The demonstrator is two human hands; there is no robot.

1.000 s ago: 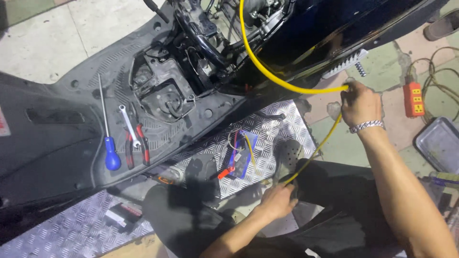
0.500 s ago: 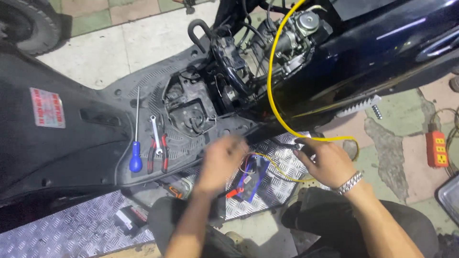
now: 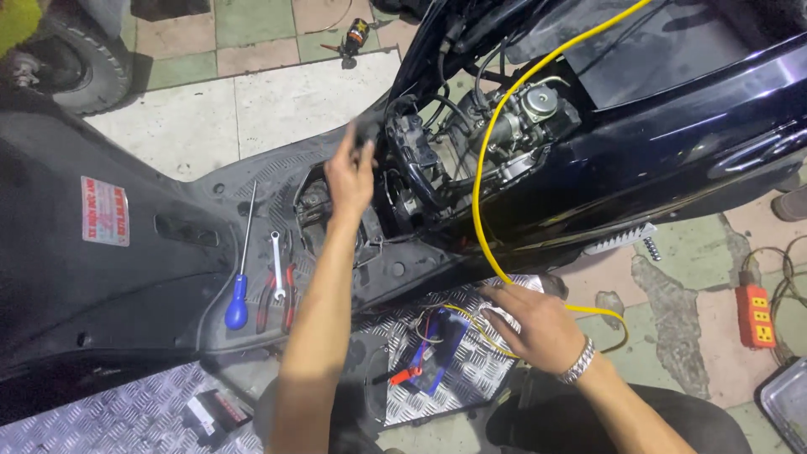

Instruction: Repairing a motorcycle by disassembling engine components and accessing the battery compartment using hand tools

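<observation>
A black scooter (image 3: 656,143) with its covers off lies across the view, engine parts and carburettor (image 3: 530,109) exposed. My left hand (image 3: 349,172) reaches up into the open frame and grips a black part at the opening's edge. My right hand (image 3: 538,328), with a metal watch on the wrist, rests low on the chequered metal plate (image 3: 471,378), its fingers spread over the yellow hose (image 3: 477,193) and thin yellow wires. The hose runs from the top right down past the engine to that hand. A small blue battery-like block (image 3: 437,357) with coloured wires lies just left of my right hand.
A blue-handled screwdriver (image 3: 239,294), a spanner (image 3: 276,265) and red-handled pliers (image 3: 286,298) lie on the scooter's footboard. An orange power strip (image 3: 755,315) with cables sits on the floor at right. A tyre (image 3: 80,67) shows at top left. A small dark box (image 3: 210,414) lies bottom left.
My left hand has risen from the wires on the plate up into the scooter's open frame. My right hand has dropped lower onto the plate. The camera view shifted downward.
</observation>
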